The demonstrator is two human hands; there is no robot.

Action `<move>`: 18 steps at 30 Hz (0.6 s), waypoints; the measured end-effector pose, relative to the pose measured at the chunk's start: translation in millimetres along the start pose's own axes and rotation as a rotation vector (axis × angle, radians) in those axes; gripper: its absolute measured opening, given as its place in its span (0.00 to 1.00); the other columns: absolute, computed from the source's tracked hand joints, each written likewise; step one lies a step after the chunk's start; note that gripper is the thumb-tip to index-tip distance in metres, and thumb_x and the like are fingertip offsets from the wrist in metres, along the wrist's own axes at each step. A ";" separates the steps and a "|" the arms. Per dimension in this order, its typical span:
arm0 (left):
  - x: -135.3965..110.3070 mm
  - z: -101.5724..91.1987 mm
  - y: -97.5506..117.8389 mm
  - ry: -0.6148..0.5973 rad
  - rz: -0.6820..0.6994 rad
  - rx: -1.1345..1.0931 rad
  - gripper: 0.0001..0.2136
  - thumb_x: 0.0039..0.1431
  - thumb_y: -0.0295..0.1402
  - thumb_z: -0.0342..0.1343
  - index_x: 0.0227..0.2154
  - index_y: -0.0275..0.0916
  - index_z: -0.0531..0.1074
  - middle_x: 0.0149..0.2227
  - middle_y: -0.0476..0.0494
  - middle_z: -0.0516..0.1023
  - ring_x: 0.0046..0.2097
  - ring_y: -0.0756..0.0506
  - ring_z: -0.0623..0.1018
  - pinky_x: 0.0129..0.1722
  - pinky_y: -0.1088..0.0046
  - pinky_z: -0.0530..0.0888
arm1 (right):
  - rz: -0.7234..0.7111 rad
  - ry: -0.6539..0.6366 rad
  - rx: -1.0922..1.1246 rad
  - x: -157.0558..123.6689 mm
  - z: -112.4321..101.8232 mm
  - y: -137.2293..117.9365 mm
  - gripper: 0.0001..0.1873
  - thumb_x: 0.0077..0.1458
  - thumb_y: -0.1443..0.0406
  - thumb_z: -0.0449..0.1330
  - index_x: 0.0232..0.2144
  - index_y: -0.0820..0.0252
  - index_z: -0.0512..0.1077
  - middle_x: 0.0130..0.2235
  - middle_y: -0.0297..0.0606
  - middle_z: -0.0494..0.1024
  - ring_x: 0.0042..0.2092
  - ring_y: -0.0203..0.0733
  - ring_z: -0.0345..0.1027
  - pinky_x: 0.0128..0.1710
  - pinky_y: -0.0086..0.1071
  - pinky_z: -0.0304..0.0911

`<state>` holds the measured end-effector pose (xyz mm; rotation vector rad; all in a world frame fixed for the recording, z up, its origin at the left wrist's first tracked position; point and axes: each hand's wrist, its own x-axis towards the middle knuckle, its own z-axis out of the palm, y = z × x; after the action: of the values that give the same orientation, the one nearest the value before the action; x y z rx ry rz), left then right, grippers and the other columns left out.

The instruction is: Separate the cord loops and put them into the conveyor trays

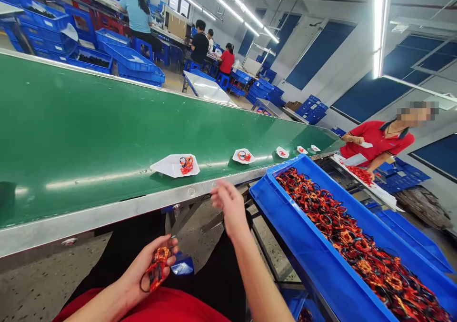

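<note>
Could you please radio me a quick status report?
Left hand holding bands. Right hand near belt, no item visible. Leftmost tray loaded; no obstruction seen.

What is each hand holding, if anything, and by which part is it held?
The left hand cradles a loose bunch of orange and black loops by its middle, fingers half curled. The right hand, slightly blurred, shows nothing held.

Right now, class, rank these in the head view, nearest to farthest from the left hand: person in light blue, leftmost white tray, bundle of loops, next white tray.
1. Bundle of loops: in the left hand.
2. Leftmost white tray: ahead, on the green belt.
3. Next white tray: farther right along the belt.
4. Person in light blue: beyond the belt, upper left.
</note>
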<state>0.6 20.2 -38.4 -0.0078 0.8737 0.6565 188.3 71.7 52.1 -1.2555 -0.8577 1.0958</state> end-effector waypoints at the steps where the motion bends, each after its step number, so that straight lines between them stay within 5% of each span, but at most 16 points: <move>1: -0.2 3.5 1.8 0.003 0.015 -0.029 0.06 0.51 0.31 0.57 0.29 0.33 0.70 0.23 0.48 0.70 0.18 0.55 0.67 0.13 0.80 0.68 | 0.003 -0.145 -0.117 -23.4 4.1 6.3 0.10 0.53 0.65 0.56 0.38 0.60 0.72 0.29 0.35 0.76 0.27 0.32 0.67 0.24 0.23 0.61; 4: 0.0 14.3 7.5 -0.004 0.075 -0.087 0.05 0.53 0.31 0.55 0.29 0.33 0.70 0.23 0.47 0.71 0.18 0.54 0.68 0.14 0.80 0.68 | -0.028 -0.385 -0.433 -79.9 12.0 21.2 0.10 0.53 0.65 0.57 0.38 0.58 0.73 0.28 0.32 0.75 0.26 0.31 0.65 0.25 0.23 0.59; 7: 0.8 23.6 11.2 -0.025 0.122 -0.134 0.06 0.54 0.32 0.53 0.29 0.34 0.70 0.23 0.47 0.72 0.18 0.54 0.69 0.15 0.79 0.68 | -0.056 -0.429 -0.576 -109.9 15.0 32.4 0.13 0.50 0.64 0.60 0.41 0.56 0.72 0.26 0.29 0.71 0.24 0.30 0.62 0.24 0.23 0.58; 12: 0.1 32.2 8.7 -0.048 0.151 -0.177 0.07 0.55 0.33 0.53 0.26 0.34 0.68 0.23 0.48 0.72 0.21 0.54 0.71 0.18 0.80 0.69 | -0.120 -0.376 -0.688 -120.9 18.6 47.7 0.22 0.47 0.63 0.63 0.46 0.53 0.67 0.26 0.27 0.71 0.22 0.32 0.61 0.26 0.26 0.61; 18: -2.5 32.8 3.8 0.007 0.129 -0.147 0.07 0.53 0.35 0.55 0.29 0.35 0.69 0.25 0.47 0.75 0.22 0.51 0.73 0.22 0.74 0.73 | -0.131 -0.294 -0.651 -117.8 22.0 53.9 0.17 0.50 0.63 0.60 0.45 0.54 0.69 0.31 0.33 0.75 0.24 0.34 0.63 0.26 0.27 0.61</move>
<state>20.6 30.6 -14.1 -0.0861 0.8359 0.8414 125.4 -35.9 10.5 -1.5527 -1.5847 0.9355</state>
